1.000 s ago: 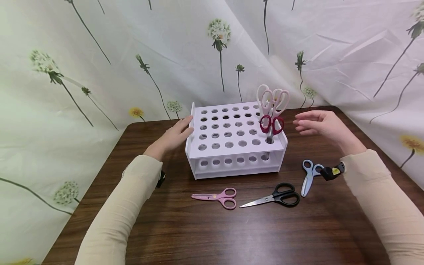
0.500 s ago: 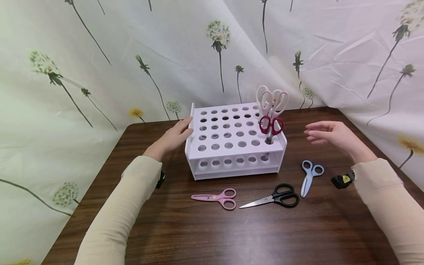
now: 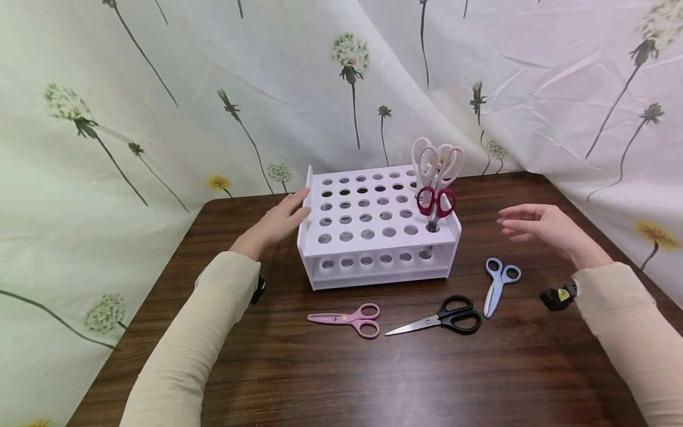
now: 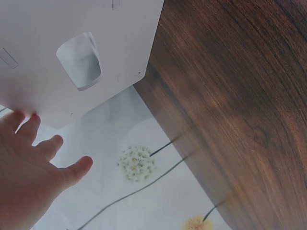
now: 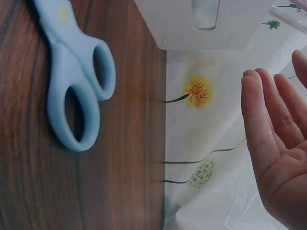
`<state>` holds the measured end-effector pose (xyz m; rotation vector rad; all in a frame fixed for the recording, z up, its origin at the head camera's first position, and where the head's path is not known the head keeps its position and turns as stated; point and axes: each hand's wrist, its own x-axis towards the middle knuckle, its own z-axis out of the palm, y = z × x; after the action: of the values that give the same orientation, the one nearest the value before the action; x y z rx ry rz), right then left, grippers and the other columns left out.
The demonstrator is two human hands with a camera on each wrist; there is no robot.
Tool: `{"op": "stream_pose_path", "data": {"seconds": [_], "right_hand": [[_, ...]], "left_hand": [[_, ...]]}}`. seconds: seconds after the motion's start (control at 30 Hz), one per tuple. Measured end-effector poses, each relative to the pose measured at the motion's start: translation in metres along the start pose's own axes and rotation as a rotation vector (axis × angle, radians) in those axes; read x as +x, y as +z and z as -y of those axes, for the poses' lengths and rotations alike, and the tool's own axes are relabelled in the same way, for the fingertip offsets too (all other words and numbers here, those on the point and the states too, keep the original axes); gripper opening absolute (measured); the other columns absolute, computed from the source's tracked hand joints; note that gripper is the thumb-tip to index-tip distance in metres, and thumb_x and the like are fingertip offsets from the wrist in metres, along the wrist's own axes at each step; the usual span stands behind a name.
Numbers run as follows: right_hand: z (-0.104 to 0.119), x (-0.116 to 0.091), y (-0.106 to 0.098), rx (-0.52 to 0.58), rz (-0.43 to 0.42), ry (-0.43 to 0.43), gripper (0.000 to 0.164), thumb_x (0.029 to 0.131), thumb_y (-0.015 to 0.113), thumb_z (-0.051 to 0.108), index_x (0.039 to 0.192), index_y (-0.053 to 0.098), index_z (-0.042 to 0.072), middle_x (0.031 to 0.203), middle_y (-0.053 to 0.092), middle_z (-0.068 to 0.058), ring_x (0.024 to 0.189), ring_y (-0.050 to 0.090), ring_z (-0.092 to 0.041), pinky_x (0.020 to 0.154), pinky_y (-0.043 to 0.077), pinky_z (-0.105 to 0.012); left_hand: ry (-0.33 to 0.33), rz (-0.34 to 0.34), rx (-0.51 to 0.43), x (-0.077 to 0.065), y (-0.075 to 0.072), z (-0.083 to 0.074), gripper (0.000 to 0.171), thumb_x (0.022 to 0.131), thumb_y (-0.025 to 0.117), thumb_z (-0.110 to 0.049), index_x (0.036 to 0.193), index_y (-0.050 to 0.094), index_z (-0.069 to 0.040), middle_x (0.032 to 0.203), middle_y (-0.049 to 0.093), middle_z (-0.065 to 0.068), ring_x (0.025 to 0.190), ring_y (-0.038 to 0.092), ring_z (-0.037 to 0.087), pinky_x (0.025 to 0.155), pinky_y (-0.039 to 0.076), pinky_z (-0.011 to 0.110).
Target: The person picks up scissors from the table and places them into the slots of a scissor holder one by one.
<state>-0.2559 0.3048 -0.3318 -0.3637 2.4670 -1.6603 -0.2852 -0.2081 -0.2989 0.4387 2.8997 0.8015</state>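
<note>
My left hand (image 3: 277, 220) rests with its fingertips against the left side panel of a white rack (image 3: 368, 276) with rows of round holes. In the left wrist view, those fingertips touch the panel (image 4: 38, 57) below its cut-out. Over the table to the right of the rack, my right hand (image 3: 549, 228) holds nothing, its fingers loosely extended. Scissors with white and pale pink handles (image 3: 453, 163) stand in the rack's right-hand holes, with red-handled scissors (image 3: 445, 203) in front of them. Nearest to my right hand lie light blue scissors (image 3: 496, 287), large in the right wrist view.
In front of the rack, pink scissors (image 3: 347, 318) and black-handled scissors (image 3: 459, 314) lie on the dark wooden table (image 3: 320, 379). A white cloth with a dandelion print (image 3: 256, 71) hangs behind the table and along its sides.
My right hand has moved away from the rack, to the right and slightly toward me. The left hand stays at the rack's side, and the scissors have not moved.
</note>
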Motion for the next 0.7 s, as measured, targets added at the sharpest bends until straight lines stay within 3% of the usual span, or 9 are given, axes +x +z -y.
{"op": "stream_pose_path", "data": {"seconds": [0.2, 0.33, 0.43, 0.57, 0.7], "right_hand": [[-0.006, -0.004, -0.001, -0.034, 0.017, 0.036, 0.054, 0.09, 0.061, 0.023, 0.127, 0.042, -0.013, 0.108, 0.064, -0.002, 0.092, 0.063, -0.017, 0.079, 0.049, -0.04], [-0.01, -0.006, -0.002, -0.038, 0.02, 0.035, 0.055, 0.09, 0.061, 0.021, 0.126, 0.041, -0.015, 0.101, 0.064, 0.006, 0.091, 0.064, -0.016, 0.078, 0.05, -0.04], [-0.013, -0.008, -0.003, -0.046, 0.028, 0.05, 0.055, 0.091, 0.061, 0.021, 0.127, 0.041, -0.016, 0.106, 0.064, -0.003, 0.091, 0.063, -0.013, 0.079, 0.049, -0.043], [-0.017, -0.01, -0.004, -0.064, 0.037, 0.075, 0.055, 0.091, 0.06, 0.022, 0.128, 0.041, -0.015, 0.119, 0.054, -0.026, 0.091, 0.062, -0.01, 0.079, 0.049, -0.042], [-0.022, -0.011, -0.005, -0.067, 0.047, 0.072, 0.053, 0.091, 0.06, 0.018, 0.126, 0.042, -0.016, 0.119, 0.054, -0.026, 0.091, 0.062, -0.011, 0.077, 0.051, -0.038]], "left_hand": [[-0.003, 0.008, 0.007, 0.002, 0.0, 0.001, 0.061, 0.097, 0.03, -0.048, 0.15, 0.011, -0.024, 0.153, 0.009, 0.001, 0.138, 0.001, 0.023, 0.105, 0.007, 0.054], [-0.006, 0.009, 0.004, 0.001, 0.0, 0.0, 0.061, 0.097, 0.03, -0.048, 0.15, 0.011, -0.024, 0.153, 0.009, 0.0, 0.138, 0.0, 0.023, 0.106, 0.007, 0.053], [-0.005, 0.006, -0.001, 0.0, 0.0, -0.001, 0.06, 0.097, 0.031, -0.046, 0.15, 0.011, -0.024, 0.153, 0.01, 0.0, 0.138, 0.001, 0.023, 0.106, 0.008, 0.052], [-0.002, 0.005, -0.002, 0.0, 0.0, 0.0, 0.059, 0.098, 0.031, -0.045, 0.15, 0.012, -0.023, 0.153, 0.01, 0.0, 0.138, 0.001, 0.023, 0.106, 0.009, 0.051], [-0.002, 0.005, 0.005, 0.0, 0.0, 0.0, 0.059, 0.098, 0.03, -0.045, 0.15, 0.012, -0.024, 0.153, 0.01, 0.0, 0.138, 0.001, 0.024, 0.106, 0.008, 0.053]]}}
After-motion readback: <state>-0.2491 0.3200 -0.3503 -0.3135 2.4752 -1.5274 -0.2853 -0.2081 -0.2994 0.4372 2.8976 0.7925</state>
